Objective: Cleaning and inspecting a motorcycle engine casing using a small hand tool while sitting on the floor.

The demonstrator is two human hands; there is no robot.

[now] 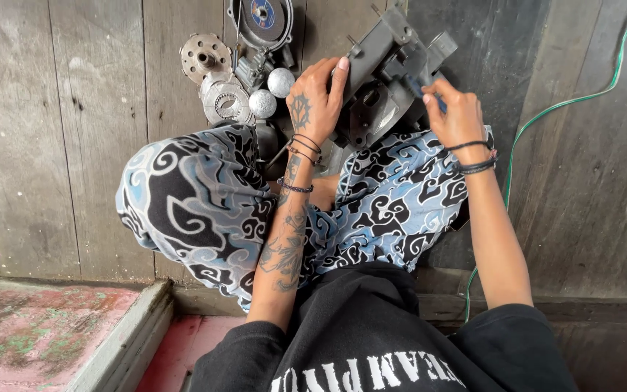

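I sit on a wooden floor with my knees apart in blue, black and white patterned shorts. A grey metal engine block (386, 72) stands tilted on the floor between my knees. My left hand (313, 98), tattooed and with wrist bands, lies flat against the block's left side, fingers up on its edge. My right hand (455, 109) is closed around a small blue-handled tool (421, 88) that touches the block's right side. The tool's tip is hidden.
Loose metal parts lie left of the block: a round toothed disc (205, 56), a ring-shaped plate (225, 101), two shiny round caps (271, 93) and a dark round housing (261, 20). A green cable (546, 116) runs down the right. A reddish painted ledge (45, 334) lies at lower left.
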